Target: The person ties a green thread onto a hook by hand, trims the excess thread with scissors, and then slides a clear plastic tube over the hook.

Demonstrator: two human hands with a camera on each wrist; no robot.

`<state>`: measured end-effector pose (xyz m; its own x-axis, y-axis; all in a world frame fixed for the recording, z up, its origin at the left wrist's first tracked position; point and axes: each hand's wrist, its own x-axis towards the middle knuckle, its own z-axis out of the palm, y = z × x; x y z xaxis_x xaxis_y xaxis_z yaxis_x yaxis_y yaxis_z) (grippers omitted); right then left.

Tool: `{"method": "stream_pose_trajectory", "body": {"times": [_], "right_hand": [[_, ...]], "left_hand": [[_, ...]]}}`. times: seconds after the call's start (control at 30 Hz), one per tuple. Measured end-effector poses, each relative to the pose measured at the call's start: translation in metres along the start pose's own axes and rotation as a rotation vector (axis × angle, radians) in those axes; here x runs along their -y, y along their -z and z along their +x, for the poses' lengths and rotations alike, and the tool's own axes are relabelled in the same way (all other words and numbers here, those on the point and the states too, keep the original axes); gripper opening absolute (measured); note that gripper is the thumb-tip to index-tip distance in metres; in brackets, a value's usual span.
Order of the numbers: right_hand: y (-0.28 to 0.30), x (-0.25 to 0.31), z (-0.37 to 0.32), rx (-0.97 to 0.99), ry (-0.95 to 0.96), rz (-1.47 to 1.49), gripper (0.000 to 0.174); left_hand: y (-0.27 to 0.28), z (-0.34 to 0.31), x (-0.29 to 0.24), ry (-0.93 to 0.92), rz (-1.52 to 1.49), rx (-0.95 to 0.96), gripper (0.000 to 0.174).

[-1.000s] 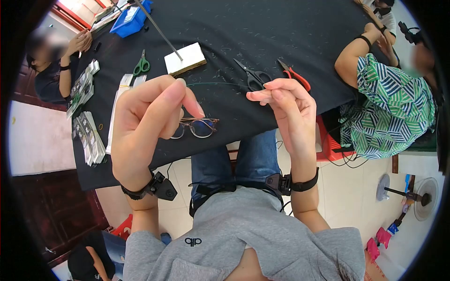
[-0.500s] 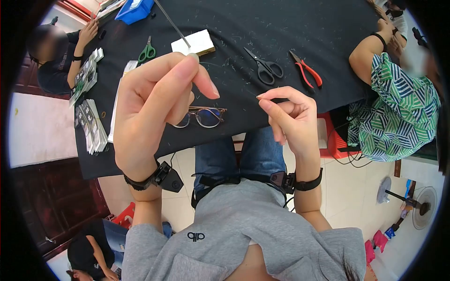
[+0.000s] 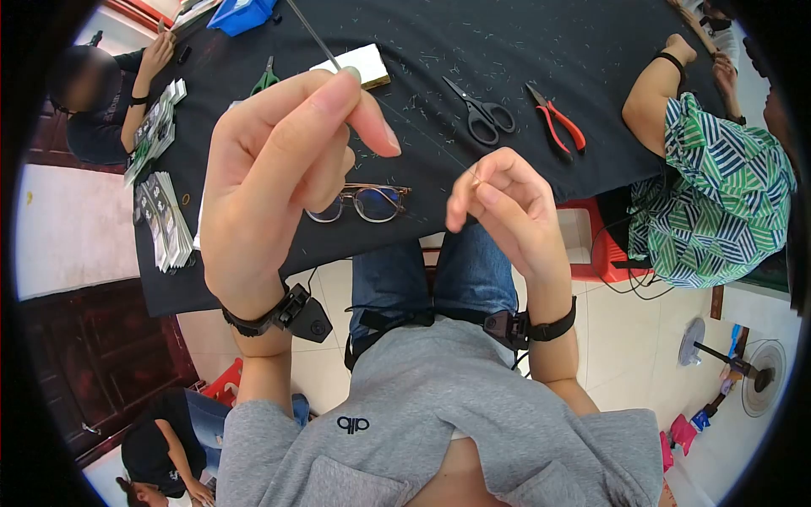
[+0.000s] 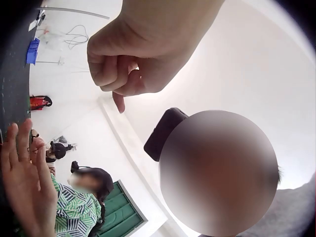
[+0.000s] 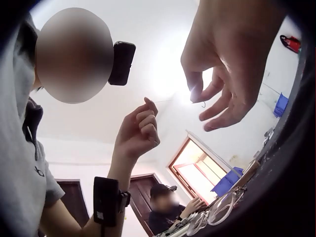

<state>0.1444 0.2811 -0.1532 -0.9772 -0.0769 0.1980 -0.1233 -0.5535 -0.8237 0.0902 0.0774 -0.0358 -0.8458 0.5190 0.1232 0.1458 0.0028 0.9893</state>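
Note:
My left hand (image 3: 274,169) is raised over the near part of the table, pinching one end of a thin thread-like line (image 3: 427,135) between thumb and forefinger. The line runs down to the right, to my right hand (image 3: 517,203), whose thumb and forefinger pinch it near its other end. In the right wrist view a tiny hook-shaped piece (image 5: 203,104) shows just by the right fingertips. Eyeglasses (image 3: 376,204) lie on the table between the hands. Black scissors (image 3: 483,122) lie beyond the right hand.
Red-handled pliers (image 3: 559,127) lie right of the scissors. A white block (image 3: 367,63) with an upright metal rod stands behind the left hand, near green scissors (image 3: 267,78). Stacked packets (image 3: 165,224) line the left edge. Short line scraps litter the black cloth (image 3: 541,42). People sit at both sides.
The right hand lowered from the line, then moved slightly left, with the line now stretched slantwise between the hands. The left hand rose a little in the view. The head view shifted slightly.

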Motion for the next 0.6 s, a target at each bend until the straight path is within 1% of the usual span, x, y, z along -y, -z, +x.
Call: {"method": "stream_pose_trajectory", "body": {"times": [0.07,0.17,0.27,0.37,0.5,0.57,0.6], "right_hand": [[0.008,-0.003,-0.002,0.119,-0.075,0.199,0.008],[0.010,-0.008,-0.002,0.155,-0.078,0.262,0.010],[0.010,-0.010,-0.004,0.151,-0.090,0.261,0.015],[0.009,-0.012,-0.004,0.139,-0.075,0.258,0.019],[0.009,-0.013,-0.004,0.130,-0.091,0.249,0.022],[0.010,-0.014,-0.005,0.108,-0.081,0.159,0.021],[0.010,-0.014,-0.005,0.109,-0.082,0.160,0.021]], "left_hand": [[0.000,0.001,-0.001,0.014,-0.036,0.001,0.030],[-0.001,0.001,0.000,0.003,-0.039,-0.020,0.029],[0.001,0.003,0.001,-0.031,-0.084,0.034,0.027],[0.000,0.005,0.001,-0.048,-0.080,0.048,0.026],[0.002,0.005,0.003,-0.056,-0.084,0.049,0.026],[0.003,0.005,0.003,-0.051,-0.081,0.055,0.026],[0.002,0.005,0.003,-0.050,-0.081,0.054,0.026]]}}
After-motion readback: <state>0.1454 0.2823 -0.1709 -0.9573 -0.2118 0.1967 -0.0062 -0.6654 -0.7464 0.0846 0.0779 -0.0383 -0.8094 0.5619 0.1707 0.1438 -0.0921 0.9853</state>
